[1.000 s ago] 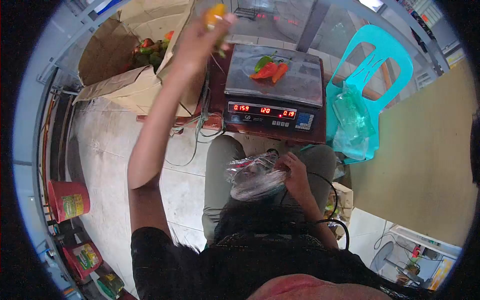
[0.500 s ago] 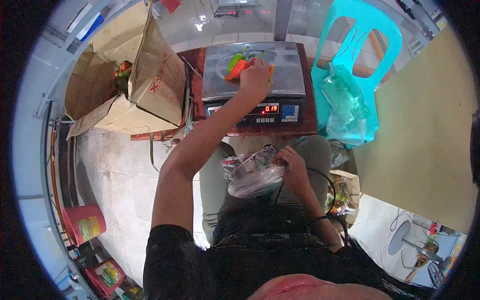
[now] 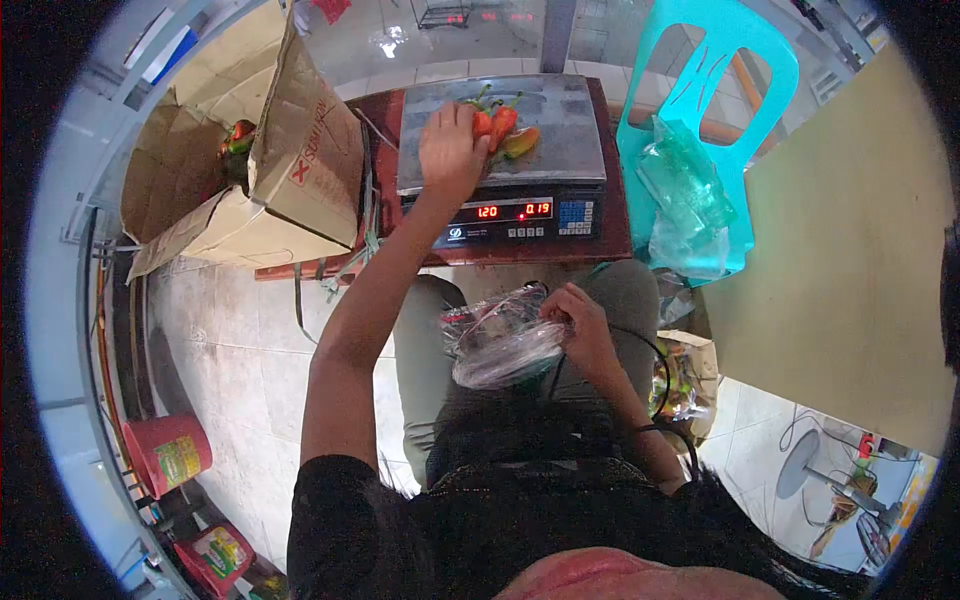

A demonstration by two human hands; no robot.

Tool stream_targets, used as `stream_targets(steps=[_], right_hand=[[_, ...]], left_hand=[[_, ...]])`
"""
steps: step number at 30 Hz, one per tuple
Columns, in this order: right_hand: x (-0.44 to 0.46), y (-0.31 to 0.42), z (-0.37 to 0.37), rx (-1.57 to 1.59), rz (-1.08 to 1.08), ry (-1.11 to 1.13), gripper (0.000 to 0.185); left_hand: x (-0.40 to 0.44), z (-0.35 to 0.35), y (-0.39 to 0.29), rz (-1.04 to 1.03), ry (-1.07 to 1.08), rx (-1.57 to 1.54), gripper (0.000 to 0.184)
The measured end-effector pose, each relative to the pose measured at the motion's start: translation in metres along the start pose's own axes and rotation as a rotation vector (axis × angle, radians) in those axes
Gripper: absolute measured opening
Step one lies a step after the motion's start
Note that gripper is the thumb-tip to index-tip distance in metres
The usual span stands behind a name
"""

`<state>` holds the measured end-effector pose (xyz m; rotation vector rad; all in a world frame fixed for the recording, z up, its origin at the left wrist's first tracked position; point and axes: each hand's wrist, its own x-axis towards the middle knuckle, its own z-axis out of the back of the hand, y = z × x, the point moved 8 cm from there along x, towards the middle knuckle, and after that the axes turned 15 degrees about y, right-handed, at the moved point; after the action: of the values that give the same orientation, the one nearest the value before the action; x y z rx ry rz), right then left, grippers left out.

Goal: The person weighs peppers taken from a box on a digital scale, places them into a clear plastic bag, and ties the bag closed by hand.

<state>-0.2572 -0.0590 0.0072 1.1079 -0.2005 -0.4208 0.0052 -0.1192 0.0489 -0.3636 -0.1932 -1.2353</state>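
We seem to be gathering or placing peppers (image 3: 504,124) on the scale (image 3: 570,115), with our left hand (image 3: 453,152) resting over the near-left side of the group. Its fingers are curving down beside a red pepper, but we cannot tell whether they are gripping one. Our right hand (image 3: 582,322) is holding clear plastic bags (image 3: 505,365) over our lap, thumb and fingers pinching together on their edge. As we are judging it, any next move is calling for a gentle left-hand touch, sparing the stems, while the right pinch is holding.

The peppers are lying on the metal pan; we are seeing at least 3. 2 are showing red-orange, side by side, green stems pointing toward the far edge; 1 is showing yellow-orange, lying just to their right. Below, the display (image 3: 514,211) is showing 1.20 and 0.19.
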Motion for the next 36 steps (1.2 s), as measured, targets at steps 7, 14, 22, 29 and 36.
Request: stream_targets(steps=[7,14,22,29,36], right_hand=[[0.003,0.000,-0.011,0.027,-0.042,0.056,0.025],[-0.002,0.014,-0.008,-0.007,-0.007,0.022,0.025],[0.000,0.014,-0.015,-0.061,-0.003,0.054,0.024],[-0.004,0.008,-0.010,-0.025,0.030,0.015,0.023],[-0.003,0.006,-0.008,-0.016,0.015,0.036,0.026]], left_hand=[[0.002,-0.018,0.023,0.105,0.084,0.016,0.041],[0.000,-0.018,0.026,0.147,0.124,0.027,0.044],[0.000,-0.025,0.032,0.125,0.085,0.001,0.048],[-0.007,-0.019,0.031,0.140,0.148,-0.027,0.051],[-0.020,-0.006,0.057,0.119,0.060,-0.208,0.050]])
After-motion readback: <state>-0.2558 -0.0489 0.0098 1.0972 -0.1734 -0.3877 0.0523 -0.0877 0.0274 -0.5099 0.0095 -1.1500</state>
